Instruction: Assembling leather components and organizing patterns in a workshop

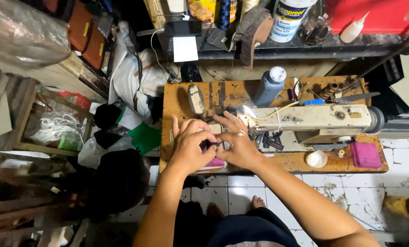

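Note:
My left hand point(191, 144) and my right hand point(239, 144) meet over the front left of a wooden sewing table point(287, 162). Between the fingertips of both hands is a small dark piece point(212, 145), pinched from each side. Under the hands lies a pink flat object point(216, 163) on a pale plate. A cream industrial sewing machine point(314, 120) stands just right of my right hand, its lamp point(249, 111) lit near the needle end.
On the table: a grey bottle with white cap point(269, 85), a shoe sole piece point(196, 99), a pink box point(364, 154), a white round lid point(316, 159). Cluttered shelf behind with a can and glue bottle point(353, 28). Bags and a wooden crate point(53, 123) at left. My bare foot point(258, 201) rests on tiled floor.

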